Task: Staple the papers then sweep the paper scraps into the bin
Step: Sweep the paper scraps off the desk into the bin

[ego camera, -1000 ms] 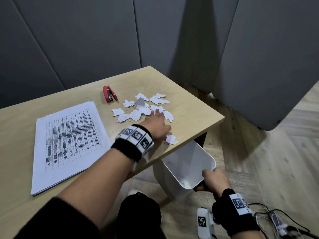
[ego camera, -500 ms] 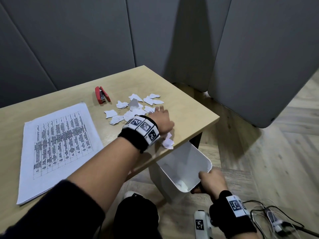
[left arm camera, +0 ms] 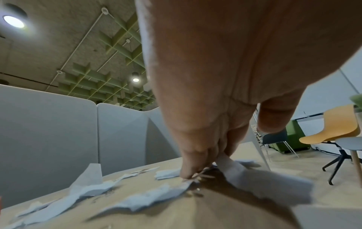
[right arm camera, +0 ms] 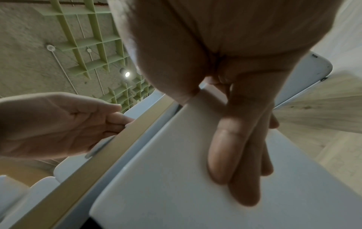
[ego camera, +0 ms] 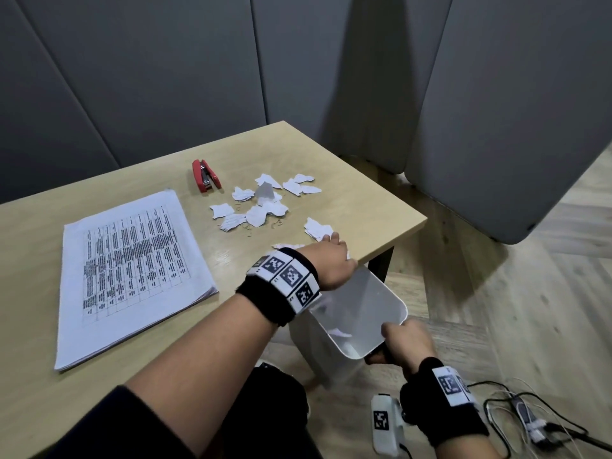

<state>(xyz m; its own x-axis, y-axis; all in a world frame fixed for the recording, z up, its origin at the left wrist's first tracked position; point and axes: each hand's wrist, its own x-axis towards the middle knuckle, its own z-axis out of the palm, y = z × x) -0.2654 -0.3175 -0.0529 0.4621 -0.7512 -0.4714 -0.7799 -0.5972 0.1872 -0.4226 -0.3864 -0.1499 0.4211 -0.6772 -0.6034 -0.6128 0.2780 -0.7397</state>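
Scraps (ego camera: 265, 207) of torn white paper lie on the table (ego camera: 347, 180), roughly a dozen in one loose cluster, a couple more at the near edge under the left hand (ego camera: 331, 260), whose straight fingers rest flat on them. Since a second ago that hand has slid from the cluster to the edge, dragging pieces along (one now lies inside the bin). One white bin (ego camera: 364, 306) tilts, mouth toward the table edge, its rim gripped by the right hand (ego camera: 402, 342). One stack of papers (ego camera: 129, 270) runs lengthwise away from the person; one red stapler (ego camera: 205, 176) lies beyond it
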